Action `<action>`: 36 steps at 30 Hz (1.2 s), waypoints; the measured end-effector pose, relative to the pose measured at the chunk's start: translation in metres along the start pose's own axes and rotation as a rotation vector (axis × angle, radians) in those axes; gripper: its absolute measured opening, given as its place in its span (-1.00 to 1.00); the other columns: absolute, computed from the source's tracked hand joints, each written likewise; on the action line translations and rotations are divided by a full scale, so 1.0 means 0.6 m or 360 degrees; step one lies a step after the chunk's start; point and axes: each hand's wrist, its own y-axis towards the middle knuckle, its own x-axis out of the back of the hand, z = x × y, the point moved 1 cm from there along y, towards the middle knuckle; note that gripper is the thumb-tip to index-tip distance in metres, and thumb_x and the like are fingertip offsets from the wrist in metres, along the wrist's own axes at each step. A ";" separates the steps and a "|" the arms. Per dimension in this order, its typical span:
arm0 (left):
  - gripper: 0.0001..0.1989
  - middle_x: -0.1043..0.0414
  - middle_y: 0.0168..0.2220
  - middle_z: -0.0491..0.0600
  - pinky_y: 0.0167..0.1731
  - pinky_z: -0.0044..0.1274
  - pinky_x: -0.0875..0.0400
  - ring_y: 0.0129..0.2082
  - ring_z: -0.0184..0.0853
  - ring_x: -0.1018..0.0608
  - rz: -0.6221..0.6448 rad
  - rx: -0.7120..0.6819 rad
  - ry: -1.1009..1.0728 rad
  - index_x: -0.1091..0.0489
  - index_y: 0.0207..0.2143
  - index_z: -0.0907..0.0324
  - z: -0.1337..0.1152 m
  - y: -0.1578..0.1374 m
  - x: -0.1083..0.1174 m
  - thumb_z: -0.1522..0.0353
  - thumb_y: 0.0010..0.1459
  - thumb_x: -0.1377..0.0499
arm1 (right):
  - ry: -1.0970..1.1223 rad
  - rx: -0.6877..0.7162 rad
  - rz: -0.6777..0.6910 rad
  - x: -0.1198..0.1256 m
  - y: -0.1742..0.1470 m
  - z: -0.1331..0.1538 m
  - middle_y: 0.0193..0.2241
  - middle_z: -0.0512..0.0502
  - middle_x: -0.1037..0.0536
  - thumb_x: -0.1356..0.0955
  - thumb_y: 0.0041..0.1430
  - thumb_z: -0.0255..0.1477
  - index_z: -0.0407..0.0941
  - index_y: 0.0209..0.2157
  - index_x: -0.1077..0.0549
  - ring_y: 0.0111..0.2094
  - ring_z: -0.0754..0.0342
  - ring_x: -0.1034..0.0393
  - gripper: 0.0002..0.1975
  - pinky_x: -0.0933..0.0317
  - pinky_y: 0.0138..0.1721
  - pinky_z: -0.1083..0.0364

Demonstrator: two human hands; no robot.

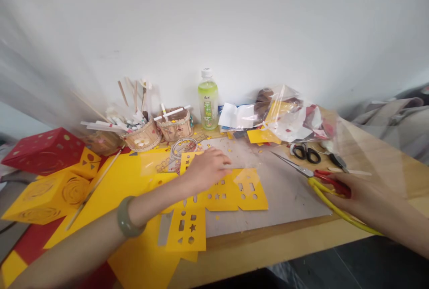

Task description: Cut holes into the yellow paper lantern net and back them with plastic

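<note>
My left hand (208, 169), with a green bangle on its wrist, is over a yellow cross-shaped paper cutout (253, 202) punched with stars, circles and rectangles. Its fingers are bent and drawn together, and what lies between the fingertips is hidden. To the right, my right hand (363, 197) holds scissors (311, 173) with red and yellow handles. The blades point left over a grey board (281, 195), apart from the cutout. A roll of clear tape (184, 147) lies just beyond my left hand.
Two decorated baskets (142, 139) of pens and sticks, a drink bottle (207, 101) and a clear plastic bag of paper scraps (288, 117) stand along the wall. Black-handled scissors (306, 153) lie at right. Yellow (43, 197) and red (43, 150) paper boxes sit left.
</note>
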 end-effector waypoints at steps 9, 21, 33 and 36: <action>-0.89 -0.47 -0.39 -0.07 -0.30 -0.46 -0.33 -0.23 -0.23 -0.46 0.0181 0.0259 -0.0337 -0.45 -0.40 0.15 -0.021 -0.003 -0.043 0.31 0.01 -0.21 | -0.0241 0.0459 -0.0164 -0.024 0.046 0.056 -0.23 -0.30 -0.49 -0.15 0.22 -0.20 -0.20 -0.13 -0.41 -0.28 -0.14 -0.41 -0.58 -0.22 -0.38 0.01; -0.92 -0.47 -0.35 -0.07 -0.23 -0.46 -0.31 -0.26 -0.27 -0.46 0.0241 0.0274 -0.0515 -0.44 -0.39 0.18 -0.017 -0.020 -0.037 0.40 -0.02 -0.23 | 0.0014 0.0629 -0.0125 -0.065 -0.027 0.191 -0.29 -0.17 -0.45 -0.37 0.02 -0.20 -0.16 -0.19 -0.42 -0.25 -0.10 -0.41 -0.62 -0.33 -0.37 0.02; -0.83 -0.40 -0.17 -0.08 -0.04 -0.46 -0.27 -0.12 -0.37 -0.43 0.0251 0.0032 -0.0637 -0.35 -0.29 0.16 0.025 -0.072 0.004 0.55 0.08 -0.10 | 0.0424 0.0532 -0.0161 -0.080 -0.031 0.182 -0.21 -0.21 -0.42 -0.36 0.02 -0.25 -0.15 -0.19 -0.42 -0.15 -0.13 -0.35 -0.65 -0.30 -0.15 -0.11; -0.85 -0.40 -0.12 -0.06 0.00 -0.43 -0.24 -0.06 -0.33 -0.40 0.0291 0.0004 -0.0435 -0.36 -0.24 0.16 0.033 -0.091 0.015 0.49 0.10 -0.14 | 0.0421 0.0518 -0.0172 -0.086 -0.027 0.183 -0.21 -0.22 -0.43 -0.38 -0.04 -0.23 -0.16 -0.21 -0.41 -0.14 -0.16 -0.35 -0.62 -0.29 -0.14 -0.15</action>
